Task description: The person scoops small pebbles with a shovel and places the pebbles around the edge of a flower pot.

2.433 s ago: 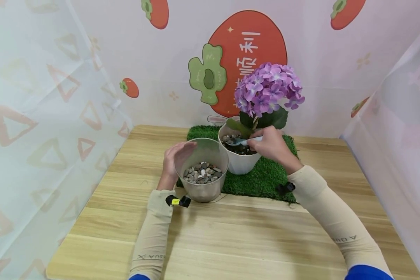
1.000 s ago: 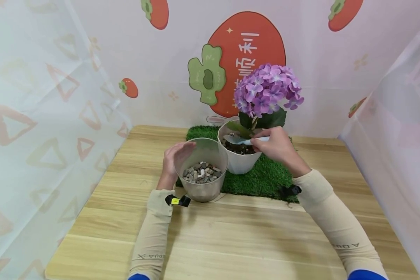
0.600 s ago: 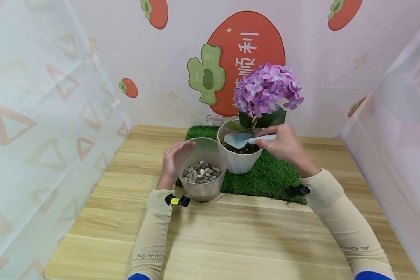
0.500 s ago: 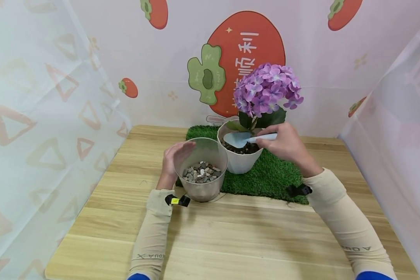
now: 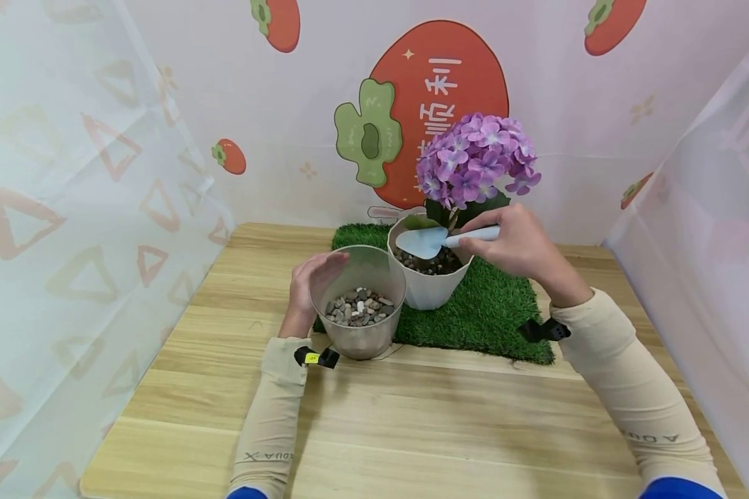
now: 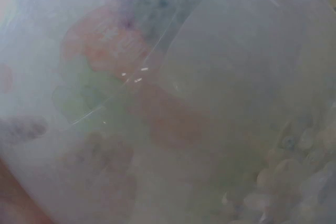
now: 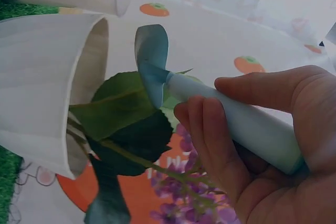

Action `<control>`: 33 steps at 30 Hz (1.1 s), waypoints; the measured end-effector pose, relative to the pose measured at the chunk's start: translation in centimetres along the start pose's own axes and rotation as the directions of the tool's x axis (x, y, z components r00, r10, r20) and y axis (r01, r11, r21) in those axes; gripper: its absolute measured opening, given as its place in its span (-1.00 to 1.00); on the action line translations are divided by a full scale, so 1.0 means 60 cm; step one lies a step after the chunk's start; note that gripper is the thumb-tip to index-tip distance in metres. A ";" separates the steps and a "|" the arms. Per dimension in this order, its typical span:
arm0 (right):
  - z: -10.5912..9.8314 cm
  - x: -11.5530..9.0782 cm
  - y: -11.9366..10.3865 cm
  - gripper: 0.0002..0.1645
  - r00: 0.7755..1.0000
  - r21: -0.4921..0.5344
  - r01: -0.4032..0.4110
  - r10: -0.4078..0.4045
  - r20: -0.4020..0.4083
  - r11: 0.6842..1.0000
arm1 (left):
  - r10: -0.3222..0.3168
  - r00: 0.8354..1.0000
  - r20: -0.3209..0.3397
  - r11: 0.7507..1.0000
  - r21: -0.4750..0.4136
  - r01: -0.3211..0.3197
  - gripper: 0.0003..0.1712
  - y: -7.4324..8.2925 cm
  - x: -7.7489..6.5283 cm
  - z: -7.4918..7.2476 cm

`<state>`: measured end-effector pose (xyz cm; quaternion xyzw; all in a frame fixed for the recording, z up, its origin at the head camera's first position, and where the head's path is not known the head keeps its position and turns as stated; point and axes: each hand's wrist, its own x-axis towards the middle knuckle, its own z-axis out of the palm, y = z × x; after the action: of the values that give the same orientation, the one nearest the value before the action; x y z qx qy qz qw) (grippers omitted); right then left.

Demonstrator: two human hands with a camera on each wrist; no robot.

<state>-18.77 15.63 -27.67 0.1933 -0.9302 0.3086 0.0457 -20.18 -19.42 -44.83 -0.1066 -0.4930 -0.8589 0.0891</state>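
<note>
My right hand [image 5: 524,246] grips the pale blue handle of a small garden trowel [image 7: 226,111], thumb on one side and fingers on the other. The trowel's light blue blade [image 5: 421,242] is over the mouth of a white flowerpot [image 5: 431,291]. Dark soil and small stones [image 5: 437,265] lie inside it, around a purple hydrangea [image 5: 474,159] with green leaves. Beside it stands a translucent plastic bucket [image 5: 362,343] with mixed pebbles [image 5: 360,308] at its bottom. My left hand [image 5: 302,287] rests along the bucket's left side, fingers extended; the left wrist view is hazy through the plastic.
The flowerpot stands on a green artificial turf mat [image 5: 474,326], which the bucket partly overlaps in view. Underneath is a wooden table [image 5: 412,430]. Printed white sheets [image 5: 287,104] enclose the back and both sides.
The trowel has come up from the soil and tilted so its blade shows more fully. My right hand has shifted up and right with it; my left hand stays at the bucket.
</note>
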 end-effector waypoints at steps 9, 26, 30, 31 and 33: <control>-0.005 0.004 -0.034 -0.81 0.996 -0.018 0.085 -0.084 0.033 0.996 | -0.001 1.000 0.005 1.000 -0.007 0.001 -0.57 0.001 -0.001 0.000; 0.044 0.038 -0.082 -0.85 0.922 -0.089 0.376 -0.362 0.135 0.922 | -0.016 1.000 0.017 1.000 -0.022 0.016 -0.58 -0.001 0.000 -0.001; 0.062 0.044 -0.091 -0.88 0.874 -0.124 0.476 -0.454 0.173 0.871 | -0.024 1.000 0.005 0.999 -0.023 0.024 -0.60 0.001 -0.001 0.002; 0.067 0.045 -0.092 -0.90 0.863 -0.132 0.496 -0.470 0.183 0.858 | -0.025 1.000 0.002 0.999 -0.021 0.025 -0.60 0.002 -0.001 0.002; 0.077 0.049 -0.095 -0.93 0.844 -0.151 0.527 -0.496 0.202 0.836 | -0.028 1.000 -0.001 0.999 -0.016 0.028 -0.59 0.002 -0.002 0.002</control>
<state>-19.13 7.75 -27.61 0.4531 -0.8713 0.1735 0.0738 -20.04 -19.39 -44.69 -0.0998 -0.4876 -0.8640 0.0766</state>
